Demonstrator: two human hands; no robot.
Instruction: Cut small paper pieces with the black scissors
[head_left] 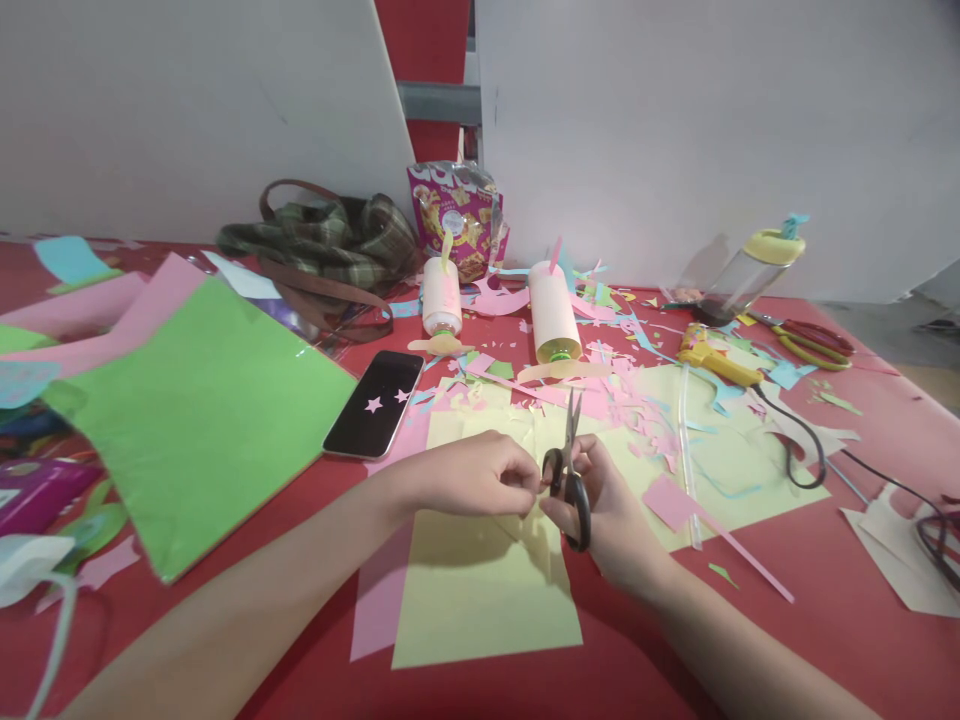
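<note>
As the head view shows, your right hand (pixel 611 505) is wrapped around the black-handled scissors (pixel 568 447), which stand above the yellow sheet (pixel 487 610) with their 2 blades pointing up and away from you, the tips slightly parted. Your left hand (pixel 487 475) is just beside the handles, its fingers curled inward; I cannot tell whether they pinch a small scrap, touch a handle loop or hold nothing. Expect the scissors to be light and stiff, probably smooth at the handles, so take them by the 2 loops and keep your fingers clear of the points. The yellow sheet, overlapping a pink sheet (pixel 379 600), should be light and limp, easy to crease or tear and quick to slide, so pinch it flat near an edge. Similar care would suit the 2 pink stars (pixel 373 405) on the phone (pixel 364 425), thin enough to be best lifted by a point. Your hands hide part of the yellow sheet, and how your right fingers sit in the loops is hard to make out. Behind, the shredded paper (pixel 517 395) blurs into a tangle, while the cord (pixel 934 545) at the right and the white object (pixel 30 570) at the left run out of view.
</note>
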